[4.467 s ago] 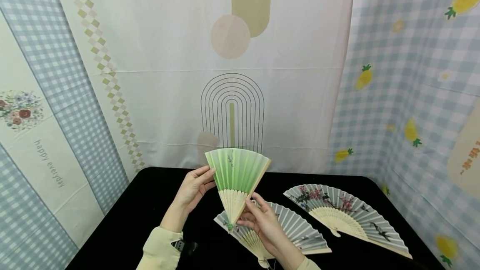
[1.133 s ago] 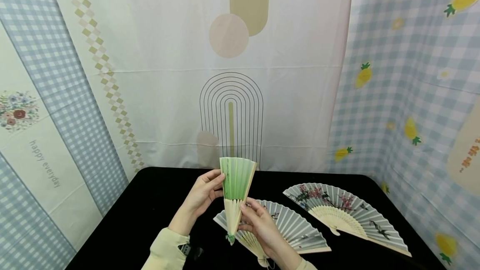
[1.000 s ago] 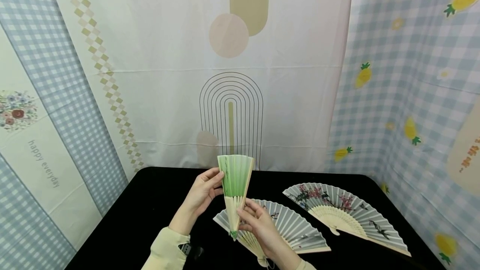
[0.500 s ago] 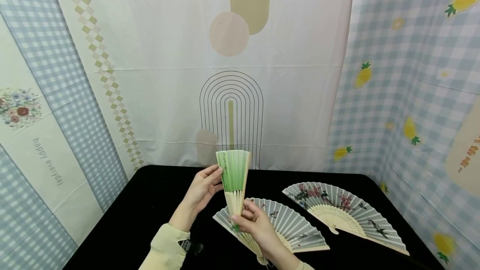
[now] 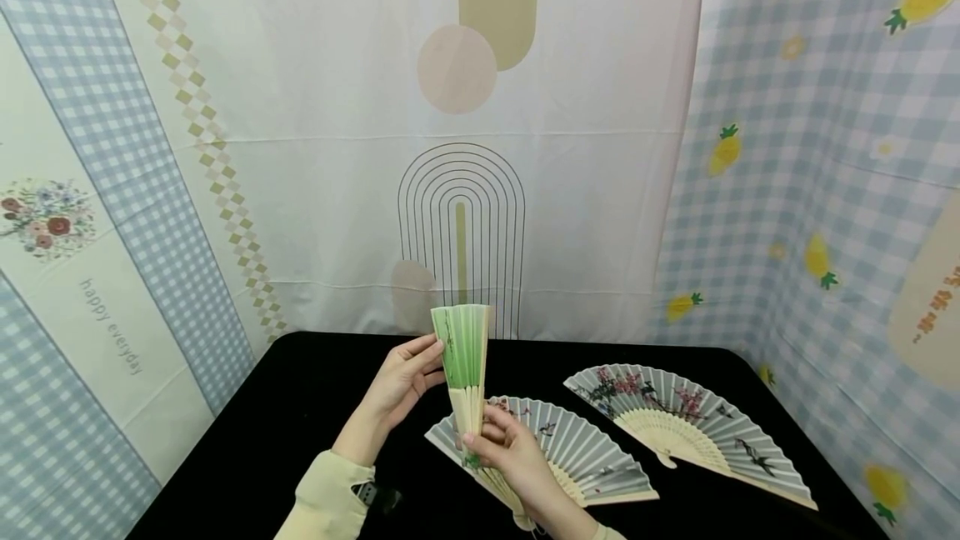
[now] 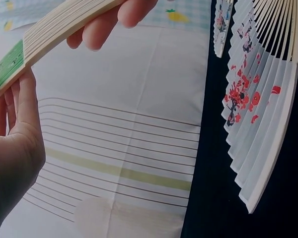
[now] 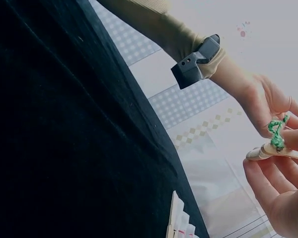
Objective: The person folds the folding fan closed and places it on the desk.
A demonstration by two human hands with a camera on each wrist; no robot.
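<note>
A green folding fan (image 5: 462, 348), mostly folded into a narrow wedge, is held upright above the table between both hands. My left hand (image 5: 397, 382) pinches the upper left edge of its green leaf with thumb and fingers. Lower down, my right hand (image 5: 517, 452) grips the pale ribs near the pivot end. The left wrist view shows the ribs (image 6: 64, 29) lying close together. In the right wrist view a green cord (image 7: 277, 136) hangs at the pivot, beside the right hand (image 7: 283, 198). A spread white fan (image 5: 600, 457) lies beneath, partly hidden by the right hand.
Another spread fan (image 5: 690, 407) with pink blossoms and a dark bird lies further right on the black tabletop (image 5: 315, 398). A white patterned curtain (image 5: 337, 215) hangs behind the table, with checked cloth (image 5: 750, 232) on the right.
The green fan has narrowed from a wide spread to a slim wedge. My right hand has slid down its ribs toward the pivot; the left hand has shifted slightly right.
</note>
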